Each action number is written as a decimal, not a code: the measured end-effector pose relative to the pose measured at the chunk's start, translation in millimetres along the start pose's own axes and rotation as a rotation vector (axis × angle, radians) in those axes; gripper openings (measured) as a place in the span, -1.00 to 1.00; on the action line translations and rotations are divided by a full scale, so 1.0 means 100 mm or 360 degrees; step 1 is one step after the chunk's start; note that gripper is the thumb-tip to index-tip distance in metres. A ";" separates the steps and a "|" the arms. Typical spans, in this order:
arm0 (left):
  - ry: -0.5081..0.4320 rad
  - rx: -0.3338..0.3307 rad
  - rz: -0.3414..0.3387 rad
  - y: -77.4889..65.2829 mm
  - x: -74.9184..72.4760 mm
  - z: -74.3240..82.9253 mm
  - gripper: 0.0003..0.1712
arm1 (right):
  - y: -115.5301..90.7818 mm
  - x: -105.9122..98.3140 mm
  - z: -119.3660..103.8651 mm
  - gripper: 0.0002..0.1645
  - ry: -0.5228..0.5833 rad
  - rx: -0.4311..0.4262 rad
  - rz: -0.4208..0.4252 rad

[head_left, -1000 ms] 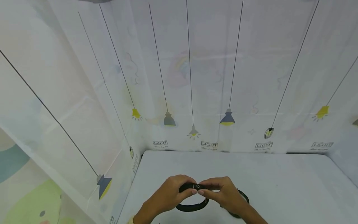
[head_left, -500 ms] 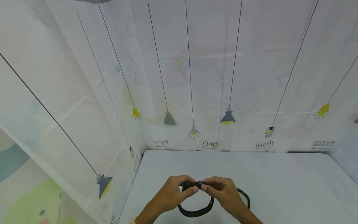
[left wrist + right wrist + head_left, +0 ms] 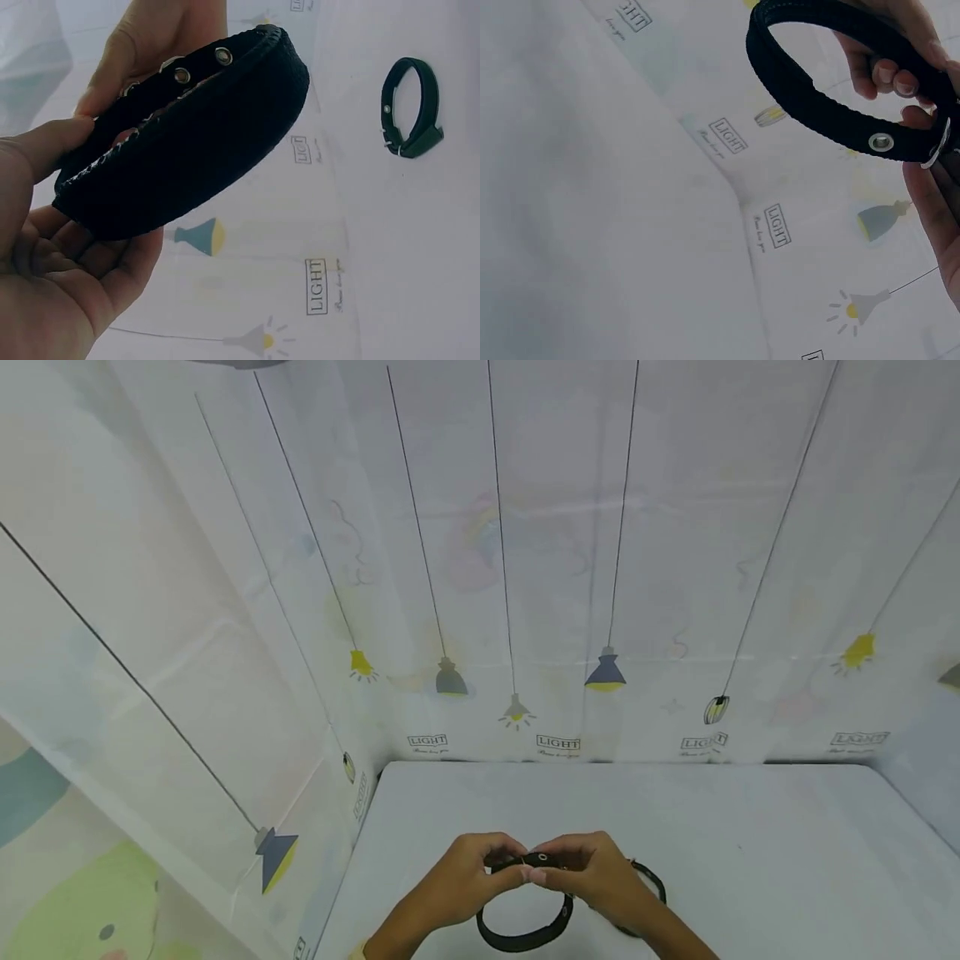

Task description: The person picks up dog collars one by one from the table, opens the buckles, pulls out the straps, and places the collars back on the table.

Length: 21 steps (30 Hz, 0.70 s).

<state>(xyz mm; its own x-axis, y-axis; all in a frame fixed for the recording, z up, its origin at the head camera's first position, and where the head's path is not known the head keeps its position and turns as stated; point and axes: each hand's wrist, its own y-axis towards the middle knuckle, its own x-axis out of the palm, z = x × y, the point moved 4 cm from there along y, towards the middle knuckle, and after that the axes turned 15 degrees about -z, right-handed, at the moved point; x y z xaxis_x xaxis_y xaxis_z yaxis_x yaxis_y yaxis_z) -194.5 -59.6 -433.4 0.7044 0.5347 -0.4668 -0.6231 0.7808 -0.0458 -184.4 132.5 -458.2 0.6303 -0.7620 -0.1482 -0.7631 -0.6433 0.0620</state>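
Note:
A black collar [image 3: 525, 941] with metal eyelets is bent into a loop and held up above the table. My left hand [image 3: 471, 878] pinches the strap near its top from the left. From the right, my right hand [image 3: 596, 875] pinches it too, and the two thumbs almost meet. A metal buckle [image 3: 936, 150] shows beside my right fingers in the right wrist view, close to one eyelet [image 3: 882, 142]. The wide, padded side of the loop hangs below in the left wrist view. The fingers partly hide where the strap ends meet.
A second dark collar [image 3: 431, 94], fastened in a loop with a buckle, lies on the white table [image 3: 750, 843] at the right, partly behind my right forearm in the head view. White curtains [image 3: 555, 568] printed with lamps stand behind and at the left.
The collar's loop has swung a little lower and opened wider beneath the hands. The fingertips have shifted slightly along the strap, and both hands still hold it.

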 end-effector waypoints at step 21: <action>-0.0090 -0.0079 0.0137 0.00 0.05 -0.06 -0.70 | -0.05 -0.01 0.07 -0.65 0.0137 -0.0064 0.0164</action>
<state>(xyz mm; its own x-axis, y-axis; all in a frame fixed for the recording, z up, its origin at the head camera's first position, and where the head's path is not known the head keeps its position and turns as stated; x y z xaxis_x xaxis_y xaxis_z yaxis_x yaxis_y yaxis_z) -193.0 -59.4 -440.9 0.6647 0.6178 -0.4201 -0.6972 0.7150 -0.0517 -182.4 137.3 -465.1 0.5600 -0.8267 -0.0540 -0.8193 -0.5623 0.1121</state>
